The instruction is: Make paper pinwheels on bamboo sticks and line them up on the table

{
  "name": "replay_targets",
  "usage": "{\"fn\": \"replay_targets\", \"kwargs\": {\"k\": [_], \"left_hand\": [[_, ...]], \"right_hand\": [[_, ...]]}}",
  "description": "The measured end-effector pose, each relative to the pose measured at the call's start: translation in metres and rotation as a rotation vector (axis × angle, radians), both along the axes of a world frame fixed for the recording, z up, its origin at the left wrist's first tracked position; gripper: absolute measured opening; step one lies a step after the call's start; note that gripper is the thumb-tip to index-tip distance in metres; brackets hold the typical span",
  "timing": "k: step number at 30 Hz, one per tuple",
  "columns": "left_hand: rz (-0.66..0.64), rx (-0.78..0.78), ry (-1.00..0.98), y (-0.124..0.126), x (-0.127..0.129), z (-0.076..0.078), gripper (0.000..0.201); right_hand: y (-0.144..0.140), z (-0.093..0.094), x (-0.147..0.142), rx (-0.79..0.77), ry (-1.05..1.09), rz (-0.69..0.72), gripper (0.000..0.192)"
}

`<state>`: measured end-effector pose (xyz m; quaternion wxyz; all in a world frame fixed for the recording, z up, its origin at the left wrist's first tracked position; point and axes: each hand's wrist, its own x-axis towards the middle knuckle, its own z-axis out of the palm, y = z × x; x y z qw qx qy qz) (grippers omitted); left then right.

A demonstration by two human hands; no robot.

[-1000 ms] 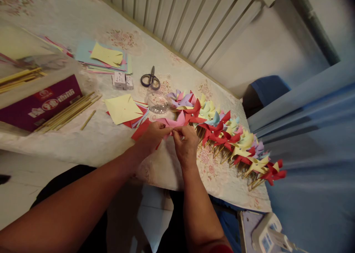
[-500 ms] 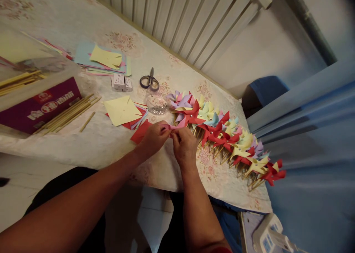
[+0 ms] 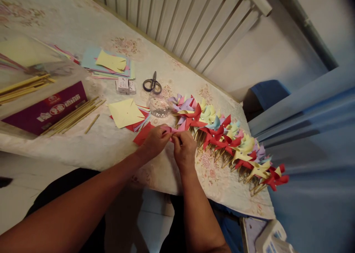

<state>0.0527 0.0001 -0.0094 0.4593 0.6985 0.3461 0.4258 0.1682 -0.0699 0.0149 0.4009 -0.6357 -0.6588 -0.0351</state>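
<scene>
Both hands meet over the table around a pink paper pinwheel (image 3: 181, 126). My left hand (image 3: 157, 137) pinches its left side, and my right hand (image 3: 185, 144) grips it from the right, with the fingertips nearly touching. What the fingertips press between them is hidden. Under and beside my left hand lies a piece of red paper (image 3: 142, 133). Just beyond the hands is a clear dish (image 3: 159, 110) of small shiny pins. Finished pinwheels (image 3: 219, 132) in red, yellow, purple and blue lie in rows to the right, their sticks pointing toward me.
Scissors (image 3: 152, 85) lie behind the dish. Cut yellow paper (image 3: 126, 113) tops a coloured pile; small boxes (image 3: 122, 85) and stacked paper (image 3: 91, 59) sit farther back. Wooden sticks (image 3: 74, 116) lie by a purple-labelled box (image 3: 50, 109) at left. A radiator (image 3: 166, 20) borders the table.
The camera view has shifted slightly, so the tabletop things appear a little lower and to the right. Both hands keep their hold on the pink pinwheel with hardly any movement.
</scene>
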Motion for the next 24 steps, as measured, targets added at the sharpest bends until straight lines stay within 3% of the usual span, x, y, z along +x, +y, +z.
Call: {"fn": "replay_targets", "kwargs": {"k": [5,12,18,24], "left_hand": [[0.012,-0.004,-0.001,-0.0012,-0.0022,0.0027,0.023],[-0.032,-0.009,-0.022,-0.0010,-0.0041,0.0038,0.024],[-0.008,0.002,0.011,-0.0014,-0.0042,0.0028,0.023],[-0.049,-0.020,-0.020,-0.0010,-0.0055,0.0028,0.023]], "right_hand": [[0.0015,-0.0029,-0.0032,-0.004,0.169,-0.049,0.018],[0.0007,-0.0023,0.0006,-0.020,-0.031,0.003,0.022],[0.0023,-0.0026,-0.0018,-0.101,0.277,-0.084,0.020],[0.0006,-0.0011,0.0023,-0.047,-0.027,0.011,0.023]]}}
